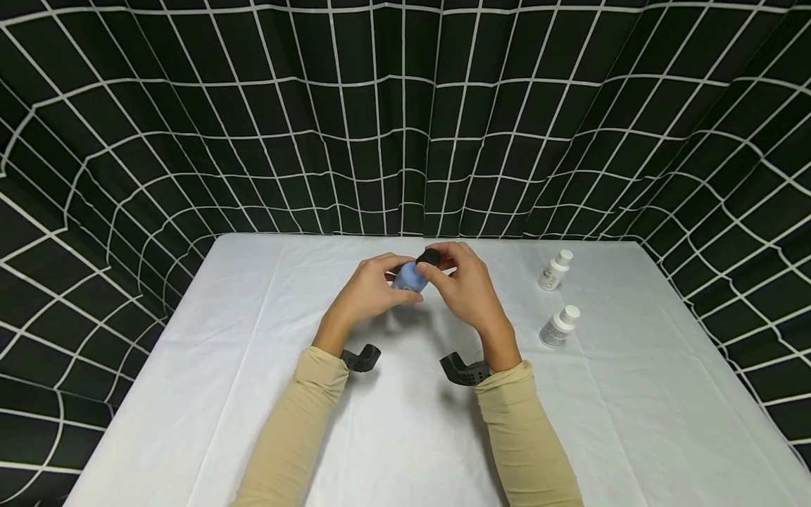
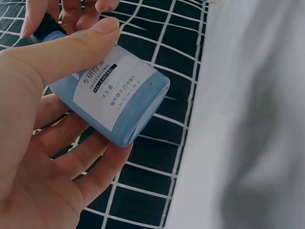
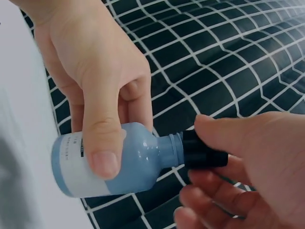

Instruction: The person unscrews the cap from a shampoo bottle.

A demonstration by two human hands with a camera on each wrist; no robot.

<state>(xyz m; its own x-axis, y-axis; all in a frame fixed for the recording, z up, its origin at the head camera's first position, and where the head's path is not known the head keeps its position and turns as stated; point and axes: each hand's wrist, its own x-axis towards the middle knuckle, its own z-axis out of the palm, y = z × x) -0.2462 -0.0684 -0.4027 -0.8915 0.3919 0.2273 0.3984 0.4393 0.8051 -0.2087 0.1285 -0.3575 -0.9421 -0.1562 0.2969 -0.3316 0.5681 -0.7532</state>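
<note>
A small blue bottle (image 1: 410,277) with a white label is held above the table between both hands. My left hand (image 1: 370,290) grips its body, thumb across the label (image 2: 112,90) and fingers on the opposite side. The label carries the printed words "oil control". At the bottle's neck (image 3: 167,150), the thumb and fingers of my right hand (image 1: 467,287) pinch a black cap (image 3: 202,151). Some ridges of the blue neck show beside the cap. In the right wrist view the bottle lies nearly sideways, cap end toward the right hand.
Two white bottles with white caps stand on the right of the table, one farther back (image 1: 555,270) and one nearer (image 1: 560,327). A white cloth (image 1: 393,436) covers the table. Behind it hangs a black curtain (image 1: 386,113) with a white grid.
</note>
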